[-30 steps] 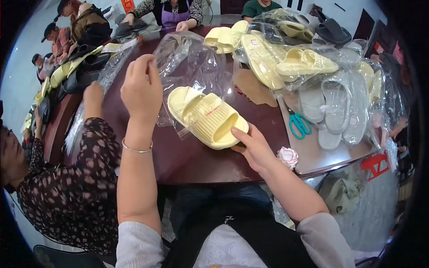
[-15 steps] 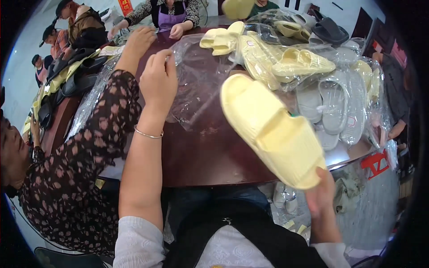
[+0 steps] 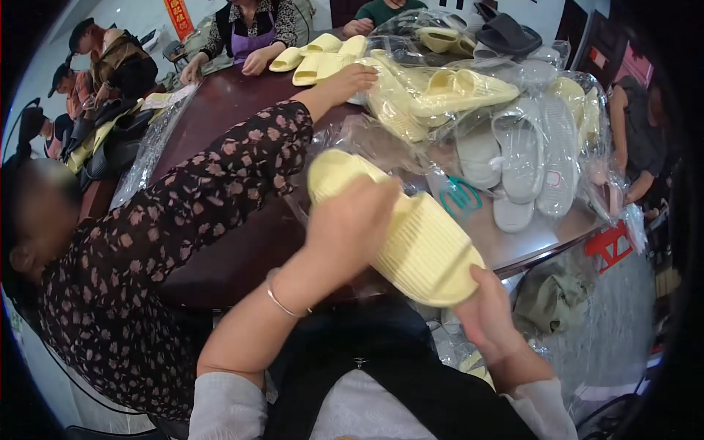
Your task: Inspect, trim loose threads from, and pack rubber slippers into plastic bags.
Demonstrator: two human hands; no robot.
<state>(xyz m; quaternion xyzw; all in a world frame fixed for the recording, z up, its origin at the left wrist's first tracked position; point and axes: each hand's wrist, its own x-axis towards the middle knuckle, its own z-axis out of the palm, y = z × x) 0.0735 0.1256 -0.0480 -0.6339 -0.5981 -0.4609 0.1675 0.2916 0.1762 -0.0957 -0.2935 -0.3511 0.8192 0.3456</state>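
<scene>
A pale yellow slipper (image 3: 433, 253) is held tilted above the near edge of the table. My right hand (image 3: 490, 312) grips its heel end, thumb on the ribbed footbed. Across its strap part lies my left hand (image 3: 352, 224), slightly blurred and curled closed; what its fingers hold is hidden. Clear plastic film (image 3: 370, 139) shows just behind the slipper. To the left, a co-worker's arm in a flowered sleeve (image 3: 220, 176) reaches over the table, their hand (image 3: 348, 82) at the yellow slippers (image 3: 326, 60).
Grey slippers in clear bags (image 3: 519, 150) and bagged yellow slippers (image 3: 469, 92) are heaped on the right of the dark red table (image 3: 227, 110). Teal-handled scissors (image 3: 460, 196) lie beside them. Dark slippers (image 3: 513, 35) sit at the back. A red stool (image 3: 609, 246) stands at right.
My left hand has moved from the clear bag at left down and right onto the slipper. The slipper has shifted left and lower. The co-worker's arm has stretched right to the yellow slippers.
</scene>
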